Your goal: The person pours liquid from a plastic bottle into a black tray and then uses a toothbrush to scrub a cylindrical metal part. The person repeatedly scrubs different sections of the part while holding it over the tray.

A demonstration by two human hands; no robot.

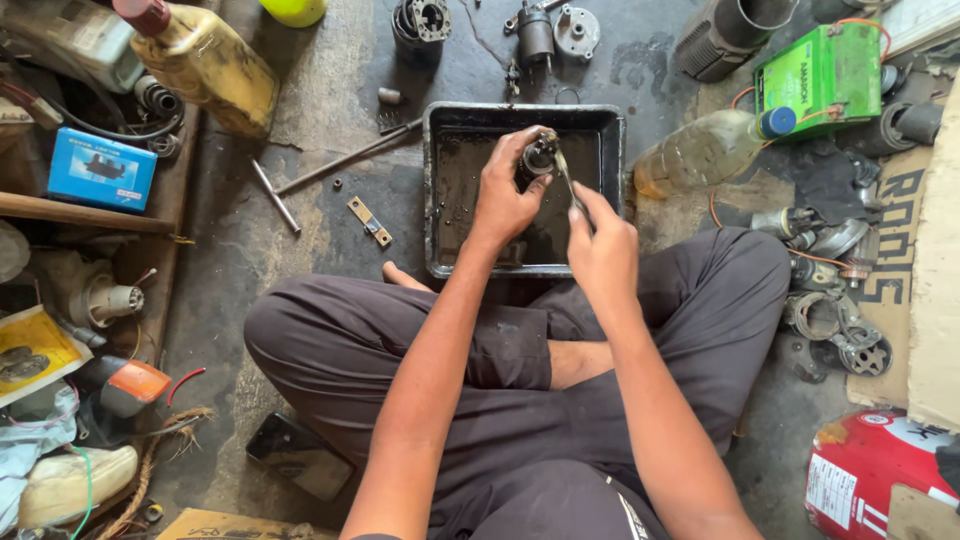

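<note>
Left hand (503, 195) grips small dark motor part (538, 156) over black tray's (438, 190) far edge so drips land inside, while right hand (600, 240) pinches thin metal tool (566, 180) vs. it.

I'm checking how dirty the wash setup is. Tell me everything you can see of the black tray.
The black tray is a rectangular, shallow metal-looking pan with a raised rim, lying flat on the stained floor ahead of the person's crossed legs. Dark, dirty liquid covers its bottom. The left hand and right hand work above it.
</note>
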